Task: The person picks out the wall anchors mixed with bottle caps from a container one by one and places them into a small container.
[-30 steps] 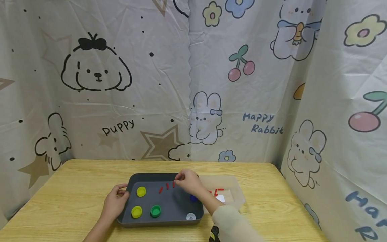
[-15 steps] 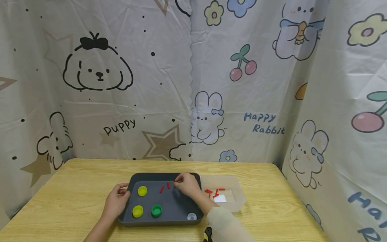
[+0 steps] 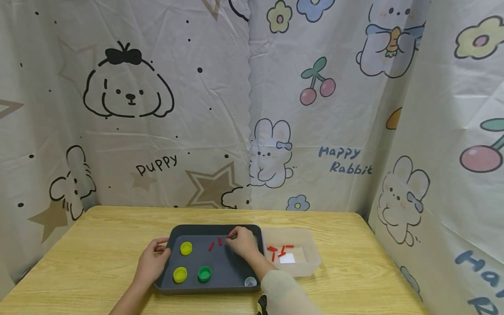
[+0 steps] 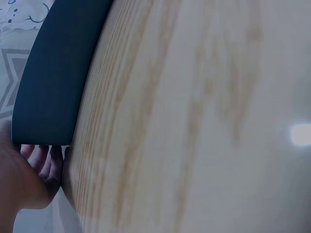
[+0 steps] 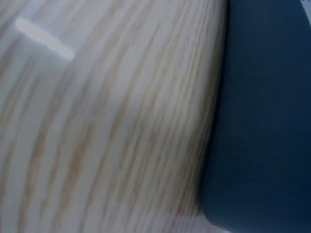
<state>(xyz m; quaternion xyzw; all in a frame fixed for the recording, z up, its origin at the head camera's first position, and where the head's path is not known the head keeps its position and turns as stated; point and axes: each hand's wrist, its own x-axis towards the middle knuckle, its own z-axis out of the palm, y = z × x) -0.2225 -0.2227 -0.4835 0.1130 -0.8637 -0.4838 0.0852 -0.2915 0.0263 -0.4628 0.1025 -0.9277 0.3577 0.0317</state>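
Observation:
My left hand [image 3: 152, 259] grips the left wall of a dark grey tray [image 3: 232, 289]; the left wrist view shows its fingers curled at the tray's end. Over the far right part of the tray, my right hand [image 3: 242, 242] pinches a small red stick [image 3: 227, 237], mostly hidden by the fingertips. Just left of it, two more red sticks lie on the tray floor, one upright in view [image 3: 220, 241] and one slanted stick [image 3: 211, 246]. Two yellow caps [image 3: 186, 248], a green cap [image 3: 204, 274] and a clear cap [image 3: 250, 281] also sit in the tray.
Against the tray's right side stands a translucent plastic box [image 3: 311, 262] holding several red sticks [image 3: 282, 249] and a white piece [image 3: 287, 258]. Both rest on a wooden table [image 3: 354, 271]. A printed curtain [image 3: 220, 144] hangs behind the table and along its sides.
My right hand has shifted slightly left and its fingertips now cover most of the third red stick. The forearm swung left, hiding a blue cap and uncovering more of the box. The left hand stays put.

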